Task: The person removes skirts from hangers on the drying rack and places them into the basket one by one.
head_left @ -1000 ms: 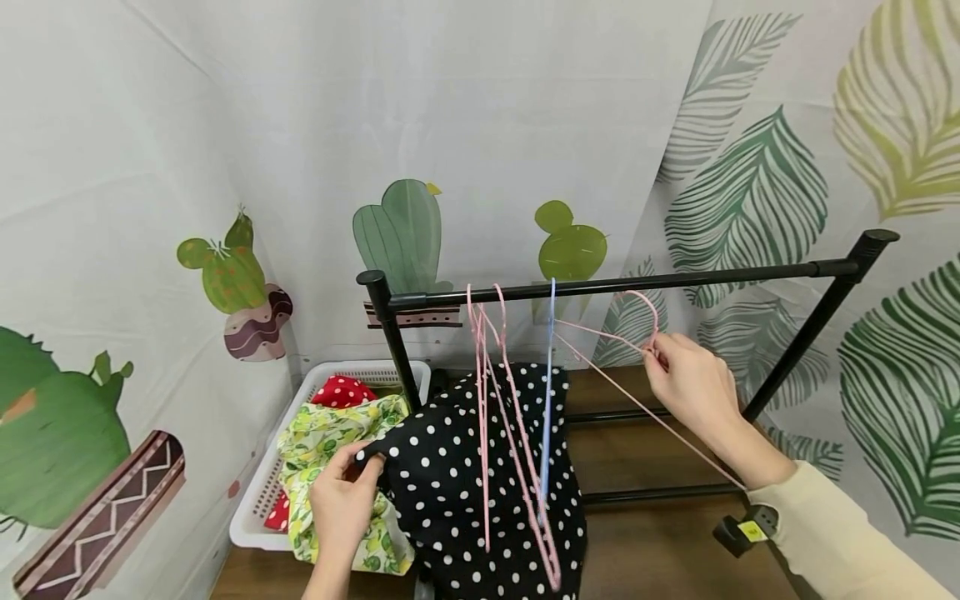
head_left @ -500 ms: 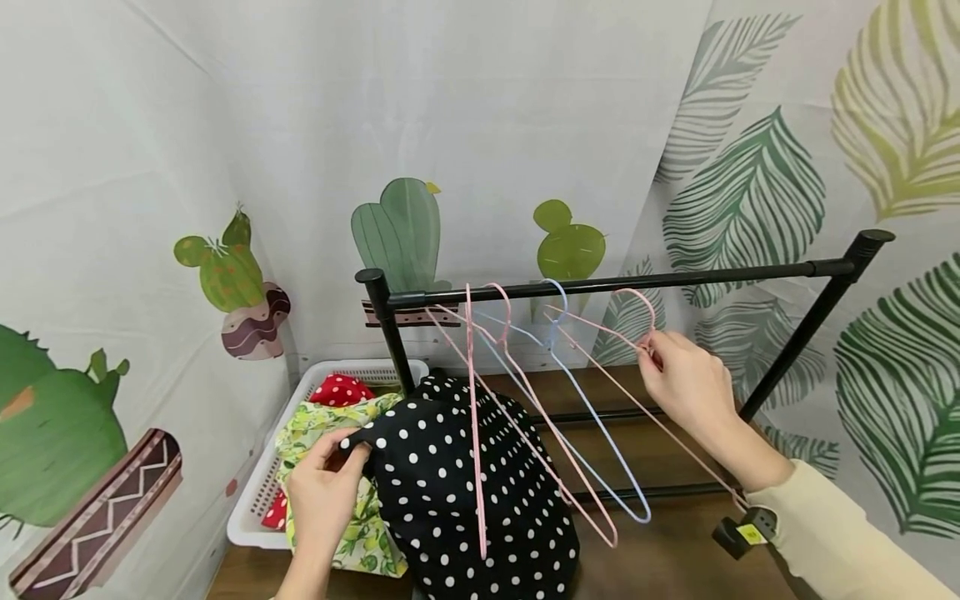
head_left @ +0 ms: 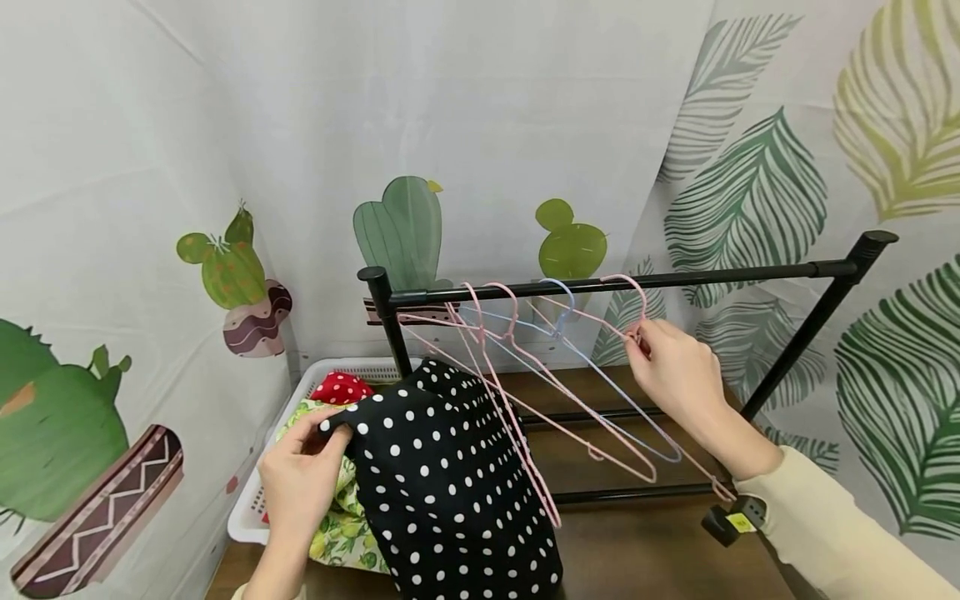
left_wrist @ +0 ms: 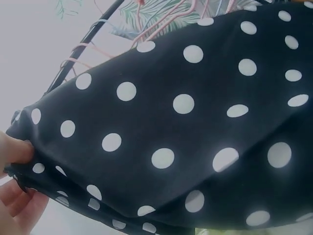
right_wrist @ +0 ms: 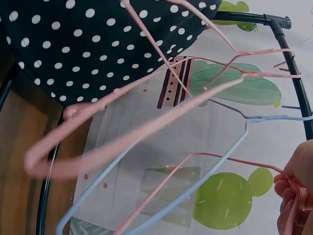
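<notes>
My left hand (head_left: 300, 475) pinches a corner of a black garment with white polka dots (head_left: 450, 483). The cloth hangs down to the right from that grip and fills most of the left wrist view, with the thumb (left_wrist: 17, 149) on its near side. My right hand (head_left: 678, 367) pinches a pink wire hanger (head_left: 642, 302) just under its hook. That hook overlaps the black rail (head_left: 735, 277). Left of it, a blue hanger (head_left: 577, 354) and two pink hangers (head_left: 512, 325) hang on the rail, their lower parts in front of the garment and the floor.
Behind the left hand, a white plastic basket (head_left: 243, 517) holds a lemon-print cloth (head_left: 345, 537) and a red dotted cloth (head_left: 341, 387). The rack's black post (head_left: 795, 342) slants down at right. A printed curtain (head_left: 480, 125) hangs behind.
The left hand has moved left, drawing the garment's corner with it. The right hand has shifted slightly left and up, raising its hanger's hook to the rail. The hanging hangers have turned and swung rightward.
</notes>
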The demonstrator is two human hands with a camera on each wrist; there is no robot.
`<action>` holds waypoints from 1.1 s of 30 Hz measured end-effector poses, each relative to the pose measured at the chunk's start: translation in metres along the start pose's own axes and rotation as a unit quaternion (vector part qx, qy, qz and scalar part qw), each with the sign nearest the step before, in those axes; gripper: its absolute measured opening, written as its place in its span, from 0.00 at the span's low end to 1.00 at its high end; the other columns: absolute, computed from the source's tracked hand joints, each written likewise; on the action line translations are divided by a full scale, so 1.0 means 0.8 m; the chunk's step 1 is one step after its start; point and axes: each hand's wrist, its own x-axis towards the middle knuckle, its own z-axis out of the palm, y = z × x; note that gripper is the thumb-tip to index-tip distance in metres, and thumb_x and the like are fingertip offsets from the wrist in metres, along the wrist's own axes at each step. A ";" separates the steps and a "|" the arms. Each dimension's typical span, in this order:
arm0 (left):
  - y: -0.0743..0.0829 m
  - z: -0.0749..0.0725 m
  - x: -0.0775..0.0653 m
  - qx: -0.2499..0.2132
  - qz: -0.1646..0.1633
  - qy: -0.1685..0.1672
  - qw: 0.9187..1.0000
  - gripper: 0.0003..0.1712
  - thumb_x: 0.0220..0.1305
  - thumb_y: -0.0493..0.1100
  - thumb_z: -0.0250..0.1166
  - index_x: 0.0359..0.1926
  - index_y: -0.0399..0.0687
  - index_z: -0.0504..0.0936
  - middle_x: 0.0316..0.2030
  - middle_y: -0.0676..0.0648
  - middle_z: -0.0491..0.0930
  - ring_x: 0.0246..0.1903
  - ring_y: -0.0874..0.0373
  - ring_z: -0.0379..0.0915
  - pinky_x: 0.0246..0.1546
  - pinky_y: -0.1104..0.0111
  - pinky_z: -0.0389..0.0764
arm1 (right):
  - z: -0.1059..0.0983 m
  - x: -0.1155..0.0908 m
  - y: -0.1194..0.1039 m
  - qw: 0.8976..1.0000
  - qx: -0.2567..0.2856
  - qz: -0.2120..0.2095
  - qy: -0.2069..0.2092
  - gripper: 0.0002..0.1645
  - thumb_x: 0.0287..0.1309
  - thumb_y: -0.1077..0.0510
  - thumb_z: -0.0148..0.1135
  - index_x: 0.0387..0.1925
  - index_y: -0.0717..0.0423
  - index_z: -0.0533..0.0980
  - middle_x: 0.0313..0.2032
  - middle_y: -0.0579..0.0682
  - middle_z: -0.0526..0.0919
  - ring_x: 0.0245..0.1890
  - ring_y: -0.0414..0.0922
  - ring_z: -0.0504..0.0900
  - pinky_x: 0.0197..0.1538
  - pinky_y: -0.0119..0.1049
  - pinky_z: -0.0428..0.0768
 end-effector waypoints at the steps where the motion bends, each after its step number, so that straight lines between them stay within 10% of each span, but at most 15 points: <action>1: 0.000 -0.002 0.003 -0.001 0.007 0.006 1.000 0.09 0.47 0.35 0.69 0.30 0.54 0.86 0.25 0.50 0.83 0.19 0.73 0.73 0.22 0.83 0.71 | 0.001 0.002 -0.001 1.000 0.001 0.000 -0.001 0.06 0.51 0.58 0.61 0.22 0.51 0.74 0.20 0.44 0.74 0.11 0.43 0.65 0.12 0.38 0.59; 33: 0.013 -0.059 0.058 0.041 0.027 0.060 0.997 0.05 0.48 0.35 0.66 0.26 0.51 0.85 0.16 0.74 0.73 0.15 0.76 0.70 0.18 0.83 0.67 | 0.027 0.018 -0.010 0.998 0.003 0.031 -0.060 0.09 0.52 0.57 0.57 0.19 0.49 0.71 0.19 0.45 0.73 0.13 0.51 0.70 0.11 0.44 0.62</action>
